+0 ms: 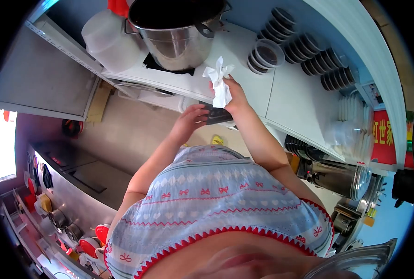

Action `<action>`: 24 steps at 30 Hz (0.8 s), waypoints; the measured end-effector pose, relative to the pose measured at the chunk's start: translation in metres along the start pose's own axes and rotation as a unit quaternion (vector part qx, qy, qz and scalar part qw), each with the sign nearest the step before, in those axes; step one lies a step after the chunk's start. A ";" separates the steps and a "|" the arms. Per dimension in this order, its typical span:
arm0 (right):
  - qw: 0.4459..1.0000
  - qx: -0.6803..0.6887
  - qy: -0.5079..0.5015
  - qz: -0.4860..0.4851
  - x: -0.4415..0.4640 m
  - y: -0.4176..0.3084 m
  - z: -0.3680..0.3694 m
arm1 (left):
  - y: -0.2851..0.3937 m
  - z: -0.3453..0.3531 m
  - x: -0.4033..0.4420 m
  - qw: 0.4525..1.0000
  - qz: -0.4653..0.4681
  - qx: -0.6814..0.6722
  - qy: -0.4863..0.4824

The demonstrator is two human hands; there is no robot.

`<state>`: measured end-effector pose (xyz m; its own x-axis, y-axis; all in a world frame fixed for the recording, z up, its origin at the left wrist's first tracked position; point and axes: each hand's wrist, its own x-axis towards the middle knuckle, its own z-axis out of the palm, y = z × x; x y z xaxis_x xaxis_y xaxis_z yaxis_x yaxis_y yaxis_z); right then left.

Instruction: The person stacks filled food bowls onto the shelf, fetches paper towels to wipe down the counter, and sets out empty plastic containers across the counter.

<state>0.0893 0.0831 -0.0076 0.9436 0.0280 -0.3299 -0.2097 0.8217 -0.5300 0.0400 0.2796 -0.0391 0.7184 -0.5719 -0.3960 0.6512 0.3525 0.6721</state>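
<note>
A crumpled white paper tissue [222, 86] is gripped in my right hand [235, 96], over the front edge of the white counter [244, 56]. My left hand [188, 123] is lower and to the left, in front of that edge, with its fingers apart and slightly curled. Close to its fingertips is a dark, tray-like object [216, 115] below the counter top; whether the fingers touch it I cannot tell. Behind the tissue stands a large steel stockpot [177, 49] with a dark handle over its rim.
Stacked black-based round containers [266, 55] with clear lids stand at the back right. White translucent tubs [109, 39] sit left of the pot. Stacked clear plastic lids [353, 128] are at the counter's right end. A steel worktop [88, 179] lies lower left.
</note>
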 end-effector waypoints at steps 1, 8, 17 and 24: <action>1.000 0.000 0.002 -0.003 -0.005 0.003 -0.003 | 0.004 0.016 0.002 0.999 -0.001 -0.021 -0.041; 0.746 -0.585 0.019 -0.318 -0.011 -0.007 -0.042 | 0.000 0.038 0.053 0.987 0.033 -0.154 -0.045; 0.583 -0.583 0.286 -0.489 0.165 -0.062 -0.001 | -0.004 0.017 0.019 0.966 0.055 -0.245 0.055; 0.497 -0.701 0.416 -0.297 0.264 -0.089 -0.019 | -0.012 -0.004 -0.025 0.947 0.110 -0.276 0.126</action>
<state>0.3518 0.0070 -0.0622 0.6364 -0.7064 0.3098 -0.4797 -0.6770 -0.5582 0.0153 0.2925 -0.0395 0.8413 -0.2701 -0.4681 0.4586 0.8153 0.3537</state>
